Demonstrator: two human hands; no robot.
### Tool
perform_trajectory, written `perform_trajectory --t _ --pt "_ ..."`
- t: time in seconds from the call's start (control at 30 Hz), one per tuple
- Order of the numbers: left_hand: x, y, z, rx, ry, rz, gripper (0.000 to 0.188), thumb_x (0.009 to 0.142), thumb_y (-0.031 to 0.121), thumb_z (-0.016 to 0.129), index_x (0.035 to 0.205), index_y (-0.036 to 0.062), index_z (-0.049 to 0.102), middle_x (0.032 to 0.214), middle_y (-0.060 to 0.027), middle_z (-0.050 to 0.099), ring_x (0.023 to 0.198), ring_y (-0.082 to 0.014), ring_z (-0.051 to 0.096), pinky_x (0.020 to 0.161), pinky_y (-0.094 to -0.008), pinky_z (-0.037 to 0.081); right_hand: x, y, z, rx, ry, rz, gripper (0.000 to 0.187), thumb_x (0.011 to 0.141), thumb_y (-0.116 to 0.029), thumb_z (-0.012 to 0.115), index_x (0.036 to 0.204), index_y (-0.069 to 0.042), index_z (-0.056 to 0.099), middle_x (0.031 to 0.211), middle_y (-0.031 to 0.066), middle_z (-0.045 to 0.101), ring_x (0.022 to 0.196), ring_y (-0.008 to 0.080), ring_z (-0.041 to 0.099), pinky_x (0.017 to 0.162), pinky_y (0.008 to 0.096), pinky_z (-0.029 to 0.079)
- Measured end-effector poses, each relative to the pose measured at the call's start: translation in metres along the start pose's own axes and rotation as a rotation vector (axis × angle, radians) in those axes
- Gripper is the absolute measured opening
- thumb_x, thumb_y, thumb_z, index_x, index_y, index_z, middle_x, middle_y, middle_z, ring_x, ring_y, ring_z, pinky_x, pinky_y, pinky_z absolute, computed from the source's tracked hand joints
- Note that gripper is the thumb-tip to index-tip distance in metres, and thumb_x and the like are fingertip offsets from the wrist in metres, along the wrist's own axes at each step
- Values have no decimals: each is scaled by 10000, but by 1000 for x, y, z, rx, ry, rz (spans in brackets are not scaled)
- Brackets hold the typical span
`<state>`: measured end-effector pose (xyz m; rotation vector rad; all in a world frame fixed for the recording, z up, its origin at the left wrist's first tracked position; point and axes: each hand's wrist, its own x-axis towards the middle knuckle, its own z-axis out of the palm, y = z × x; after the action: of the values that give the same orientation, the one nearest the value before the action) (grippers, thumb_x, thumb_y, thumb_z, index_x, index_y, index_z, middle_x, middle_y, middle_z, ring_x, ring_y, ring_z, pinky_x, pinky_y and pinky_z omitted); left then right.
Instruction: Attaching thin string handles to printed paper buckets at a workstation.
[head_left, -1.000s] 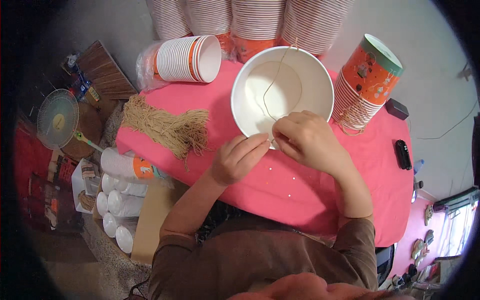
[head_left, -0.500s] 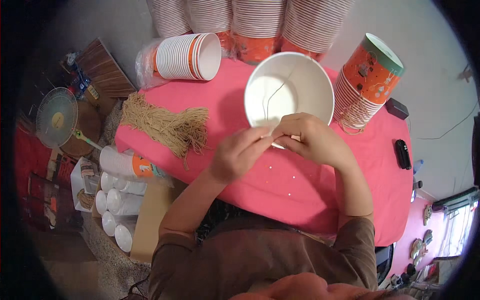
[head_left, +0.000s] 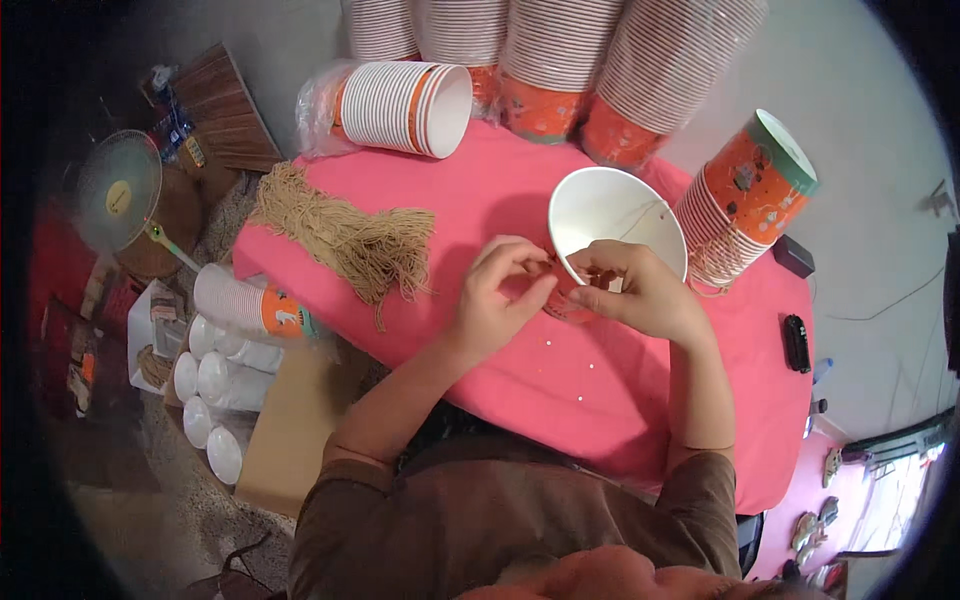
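A large white-lined paper bucket (head_left: pixel 590 205) tilts toward me on the pink-covered table. Its outside is orange where a little of it shows. My right hand (head_left: pixel 640 295) grips the near rim, fingers curled inside and thumb toward the front. Beside the rim, on its outer left, is my left hand (head_left: pixel 505 290); its fingers are bent, with a gap between thumb and fingertips, and no object shows in it. A thin cord (head_left: pixel 640 218) runs across the bucket's inside from a spot near the far rim. Its other end is hidden by my right hand.
A bundle of tan cords (head_left: pixel 350 235) lies left on the pink cloth (head_left: pixel 470 375). Wrapped bucket stacks (head_left: pixel 560 70) stand behind, with one stack (head_left: pixel 400 105) lying sideways. Another stack (head_left: pixel 745 190) is at right. Small white bits (head_left: pixel 591 366) lie in front; a box (head_left: pixel 290 420) sits lower left.
The bucket has shifted right and tipped more toward me. My hands have separated; the right now holds the rim with fingers inside. The view has turned slightly.
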<state>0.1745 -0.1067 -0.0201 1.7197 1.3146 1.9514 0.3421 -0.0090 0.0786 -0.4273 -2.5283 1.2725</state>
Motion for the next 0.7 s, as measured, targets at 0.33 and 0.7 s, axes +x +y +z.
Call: perform_trajectory --t 0.33,0.7 --pt "3 -15 -8 231 105 -19 76 847 -45 604 903 -11 567 878 -66 601 801 -136 598 670 -247 495 7 4 5 -152 147 -7 236 837 -126 673 1034 3 650 861 163 663 730 215 636 649 330 494" --pt "27 4 -44 -888 77 -580 137 933 122 578 1051 79 524 778 -65 620 535 -75 485 465 -195 347 22 -37 -14 -592 197 -282 92 780 -66 656 861 -29 633 823 133 643 719 331 632 659 394 501"
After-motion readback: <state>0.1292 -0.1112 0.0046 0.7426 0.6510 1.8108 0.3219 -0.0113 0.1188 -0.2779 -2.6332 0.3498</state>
